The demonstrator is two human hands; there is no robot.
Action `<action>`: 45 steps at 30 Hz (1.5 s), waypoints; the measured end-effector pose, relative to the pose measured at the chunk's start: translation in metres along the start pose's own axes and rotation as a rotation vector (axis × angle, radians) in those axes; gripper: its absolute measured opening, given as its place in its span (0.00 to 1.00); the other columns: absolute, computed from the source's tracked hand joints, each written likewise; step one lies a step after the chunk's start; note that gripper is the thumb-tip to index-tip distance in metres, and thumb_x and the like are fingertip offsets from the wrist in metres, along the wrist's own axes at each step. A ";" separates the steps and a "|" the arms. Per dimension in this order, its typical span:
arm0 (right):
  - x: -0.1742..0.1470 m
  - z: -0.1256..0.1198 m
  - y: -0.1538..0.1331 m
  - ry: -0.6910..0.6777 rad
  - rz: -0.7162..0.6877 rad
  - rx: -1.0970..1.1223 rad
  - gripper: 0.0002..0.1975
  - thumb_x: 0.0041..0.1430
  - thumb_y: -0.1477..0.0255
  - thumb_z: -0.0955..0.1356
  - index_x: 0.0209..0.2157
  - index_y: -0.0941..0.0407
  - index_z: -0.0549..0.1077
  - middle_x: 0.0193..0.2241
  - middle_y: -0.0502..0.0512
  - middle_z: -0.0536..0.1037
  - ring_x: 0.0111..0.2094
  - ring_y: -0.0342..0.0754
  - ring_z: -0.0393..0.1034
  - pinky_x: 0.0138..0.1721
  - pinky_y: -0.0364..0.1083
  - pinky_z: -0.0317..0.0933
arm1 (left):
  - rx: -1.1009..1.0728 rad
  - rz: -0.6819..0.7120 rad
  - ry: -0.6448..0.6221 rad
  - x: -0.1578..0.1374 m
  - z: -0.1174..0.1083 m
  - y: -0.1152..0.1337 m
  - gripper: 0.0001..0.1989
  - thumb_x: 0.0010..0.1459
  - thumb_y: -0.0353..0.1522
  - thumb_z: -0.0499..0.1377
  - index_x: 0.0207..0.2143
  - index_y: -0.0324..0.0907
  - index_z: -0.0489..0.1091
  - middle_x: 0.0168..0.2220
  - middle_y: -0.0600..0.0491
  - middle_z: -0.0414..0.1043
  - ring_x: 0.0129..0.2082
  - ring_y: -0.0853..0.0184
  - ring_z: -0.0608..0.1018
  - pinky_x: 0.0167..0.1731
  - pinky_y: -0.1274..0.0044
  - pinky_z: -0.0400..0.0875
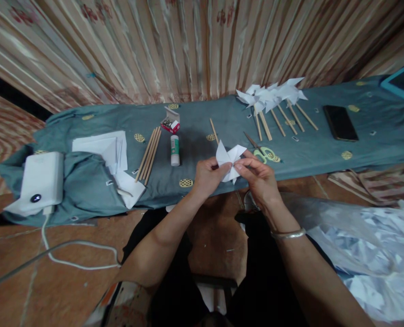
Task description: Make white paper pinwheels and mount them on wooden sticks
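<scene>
Between my two hands is a white paper pinwheel (227,155), its folded blades spread around the middle. My left hand (207,176) pinches its left side, thumb on the front near the centre. With thumb and fingers my right hand (260,176) grips the pinwheel at its centre and right side; whether a pin sits under the fingertips is too small to tell. Just behind the pinwheel a wooden stick (214,130) points away; I cannot tell whether it is joined to the paper. Green-handled scissors (265,153) lie close beyond my right hand.
Several finished pinwheels (273,96) on sticks lie at the back right, near a phone (340,123). Left of centre are a glue stick (175,151), an open box of pins (171,121), loose sticks (148,156) and paper sheets (120,150). A power bank (42,178) and a bag of paper (372,254) flank me.
</scene>
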State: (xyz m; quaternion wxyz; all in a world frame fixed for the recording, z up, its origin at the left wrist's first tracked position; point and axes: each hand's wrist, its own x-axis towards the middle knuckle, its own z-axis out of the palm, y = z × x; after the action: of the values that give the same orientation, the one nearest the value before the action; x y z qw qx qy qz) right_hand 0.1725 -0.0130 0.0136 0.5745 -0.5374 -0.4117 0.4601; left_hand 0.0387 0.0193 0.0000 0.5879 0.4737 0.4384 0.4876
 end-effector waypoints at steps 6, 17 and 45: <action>0.000 -0.001 0.001 -0.023 -0.009 0.019 0.11 0.42 0.62 0.77 0.25 0.52 0.78 0.53 0.53 0.72 0.45 0.50 0.71 0.45 0.49 0.64 | 0.010 0.009 0.004 -0.001 0.000 0.000 0.09 0.44 0.35 0.65 0.25 0.37 0.77 0.22 0.55 0.75 0.21 0.73 0.70 0.23 0.81 0.62; 0.000 -0.002 0.002 -0.022 -0.006 0.025 0.10 0.42 0.63 0.77 0.25 0.52 0.78 0.52 0.53 0.73 0.40 0.47 0.72 0.45 0.49 0.64 | 0.003 0.031 -0.017 0.000 -0.001 -0.003 0.09 0.44 0.36 0.65 0.25 0.38 0.77 0.23 0.56 0.75 0.22 0.73 0.71 0.23 0.81 0.62; -0.001 0.001 0.002 -0.018 0.025 -0.022 0.14 0.40 0.58 0.76 0.24 0.52 0.76 0.45 0.52 0.75 0.38 0.47 0.69 0.42 0.48 0.63 | 0.168 0.096 -0.062 -0.001 -0.006 -0.002 0.12 0.46 0.40 0.66 0.24 0.38 0.76 0.23 0.54 0.71 0.23 0.71 0.69 0.25 0.79 0.62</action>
State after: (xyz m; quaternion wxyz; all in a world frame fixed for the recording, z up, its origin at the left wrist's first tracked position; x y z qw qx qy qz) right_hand 0.1716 -0.0135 0.0115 0.5591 -0.5444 -0.4154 0.4675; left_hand 0.0326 0.0191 -0.0027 0.5356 0.5565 0.4362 0.4618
